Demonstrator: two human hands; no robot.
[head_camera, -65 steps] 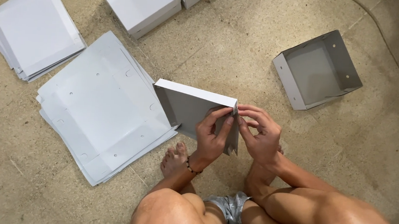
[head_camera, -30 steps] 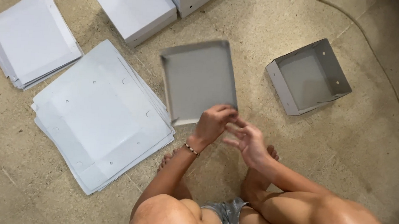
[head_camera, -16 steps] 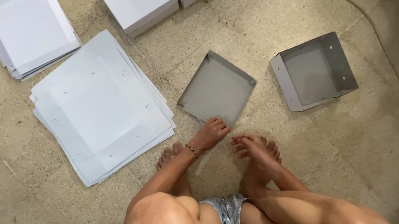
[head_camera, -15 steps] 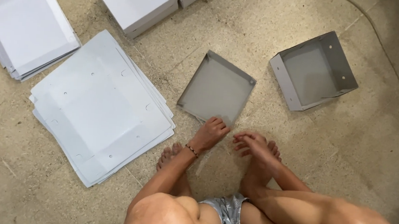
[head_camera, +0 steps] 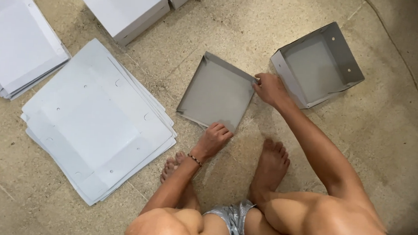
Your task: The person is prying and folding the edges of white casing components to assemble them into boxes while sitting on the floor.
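Both hands (head_camera: 215, 136) pinch corners of shallow grey cardboard tray (head_camera: 216, 91)

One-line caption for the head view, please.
Left hand and right hand grip opposite corners of a shallow grey tray on the floor, beside a deeper box.

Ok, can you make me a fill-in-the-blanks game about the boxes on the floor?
1. The left hand touches the shallow grey ___ at its near corner.
2. The right hand touches that tray's far ___.
3. The deeper open box lies to the tray's ___.

Missing words: tray; corner; right
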